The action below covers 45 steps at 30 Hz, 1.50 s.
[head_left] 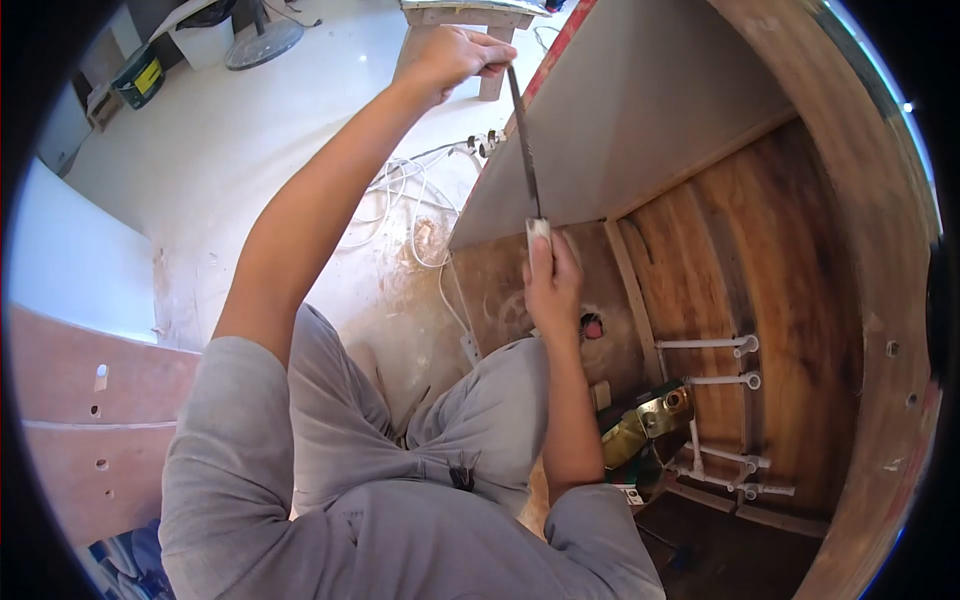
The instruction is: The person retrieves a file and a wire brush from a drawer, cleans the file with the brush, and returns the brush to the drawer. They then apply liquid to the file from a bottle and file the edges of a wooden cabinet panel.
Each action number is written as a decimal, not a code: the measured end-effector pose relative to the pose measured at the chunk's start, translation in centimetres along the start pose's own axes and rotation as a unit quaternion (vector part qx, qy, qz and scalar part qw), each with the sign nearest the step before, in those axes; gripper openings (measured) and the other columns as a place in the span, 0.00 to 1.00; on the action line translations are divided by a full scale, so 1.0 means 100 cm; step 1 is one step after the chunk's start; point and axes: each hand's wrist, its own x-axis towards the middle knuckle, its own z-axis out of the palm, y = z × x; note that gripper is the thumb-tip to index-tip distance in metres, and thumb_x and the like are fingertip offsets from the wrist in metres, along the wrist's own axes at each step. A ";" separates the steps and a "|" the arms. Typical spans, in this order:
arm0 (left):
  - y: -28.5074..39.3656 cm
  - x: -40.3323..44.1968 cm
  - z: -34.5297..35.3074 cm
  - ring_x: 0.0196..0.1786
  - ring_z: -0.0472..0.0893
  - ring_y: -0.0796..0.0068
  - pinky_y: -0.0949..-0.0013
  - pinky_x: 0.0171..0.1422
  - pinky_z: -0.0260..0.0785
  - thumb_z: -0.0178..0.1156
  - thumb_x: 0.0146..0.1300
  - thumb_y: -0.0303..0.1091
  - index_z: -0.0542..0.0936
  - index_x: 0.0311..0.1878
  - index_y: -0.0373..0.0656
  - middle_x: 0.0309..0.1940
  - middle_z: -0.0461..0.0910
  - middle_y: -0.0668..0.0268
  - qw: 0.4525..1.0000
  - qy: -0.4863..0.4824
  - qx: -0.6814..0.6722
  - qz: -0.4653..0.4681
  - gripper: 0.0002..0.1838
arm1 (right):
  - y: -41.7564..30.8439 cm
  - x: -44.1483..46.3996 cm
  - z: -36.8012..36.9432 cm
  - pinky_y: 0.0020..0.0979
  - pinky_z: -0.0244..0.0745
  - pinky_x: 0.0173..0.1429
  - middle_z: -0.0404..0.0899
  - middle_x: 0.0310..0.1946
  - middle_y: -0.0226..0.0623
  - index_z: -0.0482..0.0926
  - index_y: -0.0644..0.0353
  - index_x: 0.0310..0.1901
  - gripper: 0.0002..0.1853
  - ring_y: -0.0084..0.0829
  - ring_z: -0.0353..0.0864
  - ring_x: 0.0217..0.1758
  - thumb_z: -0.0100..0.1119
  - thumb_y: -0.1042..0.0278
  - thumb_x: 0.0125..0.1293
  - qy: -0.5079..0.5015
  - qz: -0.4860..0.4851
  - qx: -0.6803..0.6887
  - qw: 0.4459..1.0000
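Note:
A long, narrow dark blade (526, 145) with a pale handle (539, 228) spans the space between my two hands. My right hand (554, 280) is wrapped round the handle, thumb along it. Up at the top, my left hand (462, 60) pinches the far tip of the blade with the fingertips. The tool stands nearly upright in view, in front of the edge of a grey panel (610, 110).
Right: a wooden cabinet interior (790, 250) with white pipes (715, 381) and a green and gold object (645, 425). White cable (415, 200) lies coiled on the floor (200, 190). A wooden stool (490, 85) stands ahead; a pinkish board (90, 390) is at left.

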 end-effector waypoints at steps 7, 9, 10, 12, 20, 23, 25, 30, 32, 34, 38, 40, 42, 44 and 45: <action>-0.036 0.007 -0.008 0.28 0.81 0.79 0.76 0.35 0.76 0.70 0.59 0.29 0.87 0.38 0.32 0.30 0.86 0.61 1.000 0.022 0.013 -0.005 0.09 | 0.034 0.014 0.010 0.35 0.71 0.50 0.80 0.40 0.46 0.77 0.66 0.52 0.20 0.42 0.78 0.43 0.50 0.56 0.75 -0.026 0.015 -0.032 0.999; -0.041 0.028 -0.015 0.31 0.82 0.78 0.75 0.40 0.77 0.70 0.60 0.31 0.86 0.41 0.31 0.33 0.86 0.61 0.998 0.024 0.056 -0.030 0.12 | 0.033 0.034 0.021 0.37 0.72 0.56 0.82 0.45 0.52 0.77 0.67 0.55 0.21 0.47 0.81 0.50 0.50 0.56 0.74 -0.050 0.026 -0.030 0.998; -0.042 0.032 -0.015 0.33 0.82 0.77 0.75 0.42 0.78 0.70 0.61 0.32 0.85 0.42 0.31 0.34 0.86 0.61 0.996 0.022 0.075 -0.043 0.13 | 0.031 0.035 0.023 0.34 0.70 0.52 0.79 0.42 0.47 0.77 0.66 0.54 0.20 0.42 0.78 0.47 0.50 0.56 0.75 -0.047 0.025 -0.026 0.998; -0.041 0.042 -0.016 0.33 0.83 0.77 0.75 0.42 0.78 0.70 0.60 0.32 0.85 0.42 0.32 0.34 0.86 0.61 0.998 0.017 0.048 -0.044 0.13 | 0.033 0.037 0.028 0.26 0.66 0.39 0.72 0.32 0.33 0.78 0.66 0.52 0.18 0.25 0.69 0.34 0.49 0.58 0.76 -0.022 0.005 -0.018 1.000; 0.010 -0.029 -0.014 0.44 0.83 0.75 0.76 0.53 0.78 0.66 0.64 0.28 0.82 0.49 0.31 0.43 0.85 0.58 0.987 -0.048 -0.156 -0.012 0.13 | -0.050 -0.029 -0.024 0.40 0.74 0.54 0.79 0.48 0.51 0.72 0.56 0.66 0.24 0.49 0.81 0.48 0.56 0.62 0.71 0.029 -0.148 -0.196 0.969; 0.007 -0.034 -0.012 0.46 0.84 0.73 0.72 0.52 0.79 0.62 0.66 0.25 0.83 0.47 0.30 0.44 0.85 0.57 0.971 -0.073 -0.225 -0.023 0.10 | -0.063 -0.034 -0.040 0.41 0.75 0.38 0.74 0.35 0.46 0.72 0.52 0.67 0.28 0.45 0.79 0.36 0.63 0.67 0.66 0.057 -0.211 -0.370 0.903; 0.009 -0.029 -0.004 0.47 0.84 0.72 0.72 0.53 0.79 0.62 0.66 0.25 0.83 0.48 0.29 0.44 0.85 0.57 0.973 -0.068 -0.222 0.001 0.11 | -0.071 -0.033 -0.042 0.42 0.75 0.36 0.73 0.34 0.45 0.73 0.50 0.67 0.27 0.44 0.78 0.33 0.63 0.66 0.66 0.077 -0.227 -0.392 0.888; 0.014 -0.023 0.008 0.46 0.85 0.71 0.72 0.56 0.78 0.66 0.64 0.28 0.82 0.50 0.29 0.45 0.85 0.57 0.984 -0.060 -0.164 0.047 0.15 | -0.088 -0.033 -0.048 0.40 0.75 0.38 0.77 0.35 0.44 0.74 0.50 0.67 0.25 0.44 0.80 0.35 0.61 0.68 0.67 0.082 -0.209 -0.422 0.878; 0.006 -0.018 0.008 0.46 0.85 0.71 0.72 0.56 0.79 0.66 0.64 0.28 0.82 0.50 0.29 0.46 0.85 0.57 0.983 -0.045 -0.177 0.031 0.14 | -0.079 -0.024 -0.049 0.40 0.74 0.32 0.75 0.31 0.40 0.75 0.48 0.66 0.24 0.42 0.79 0.30 0.61 0.65 0.68 0.091 -0.248 -0.420 0.868; -0.002 -0.008 0.003 0.46 0.85 0.71 0.72 0.56 0.79 0.66 0.64 0.29 0.83 0.50 0.29 0.46 0.85 0.57 0.983 -0.035 -0.181 0.010 0.14 | -0.071 -0.010 -0.037 0.40 0.75 0.34 0.77 0.33 0.40 0.74 0.50 0.66 0.24 0.43 0.80 0.33 0.60 0.65 0.68 0.078 -0.245 -0.409 0.876; -0.045 0.011 -0.019 0.48 0.84 0.72 0.71 0.59 0.78 0.65 0.65 0.29 0.82 0.51 0.30 0.46 0.85 0.59 0.973 -0.028 -0.222 -0.057 0.14 | -0.050 0.015 -0.011 0.43 0.76 0.39 0.80 0.38 0.40 0.74 0.51 0.66 0.23 0.46 0.81 0.38 0.58 0.65 0.69 0.036 -0.221 -0.392 0.892; -0.045 0.008 -0.017 0.49 0.83 0.72 0.70 0.60 0.78 0.65 0.65 0.29 0.81 0.51 0.30 0.46 0.85 0.60 0.967 -0.025 -0.246 -0.056 0.15 | -0.062 0.007 -0.015 0.44 0.76 0.46 0.80 0.41 0.47 0.73 0.57 0.65 0.24 0.50 0.81 0.43 0.58 0.67 0.68 0.034 -0.213 -0.343 0.914; -0.022 -0.008 -0.002 0.46 0.84 0.72 0.70 0.59 0.78 0.66 0.65 0.30 0.82 0.50 0.30 0.45 0.85 0.60 0.976 -0.023 -0.216 -0.029 0.14 | -0.068 -0.012 -0.028 0.43 0.76 0.47 0.79 0.43 0.52 0.72 0.61 0.65 0.24 0.52 0.81 0.44 0.58 0.68 0.68 0.044 -0.220 -0.291 0.930; -0.020 -0.014 0.009 0.45 0.84 0.72 0.70 0.58 0.78 0.66 0.64 0.30 0.83 0.49 0.30 0.44 0.86 0.61 0.983 -0.019 -0.182 -0.014 0.14 | -0.071 -0.021 -0.035 0.43 0.75 0.50 0.78 0.45 0.56 0.71 0.65 0.65 0.24 0.54 0.80 0.46 0.57 0.70 0.68 0.013 -0.178 -0.258 0.949; -0.022 -0.013 0.010 0.43 0.85 0.74 0.71 0.54 0.79 0.66 0.64 0.30 0.83 0.49 0.31 0.42 0.86 0.61 0.984 -0.013 -0.177 -0.008 0.14 | -0.069 -0.019 -0.032 0.43 0.75 0.51 0.78 0.45 0.56 0.71 0.65 0.65 0.24 0.54 0.80 0.46 0.57 0.70 0.68 0.012 -0.170 -0.251 0.953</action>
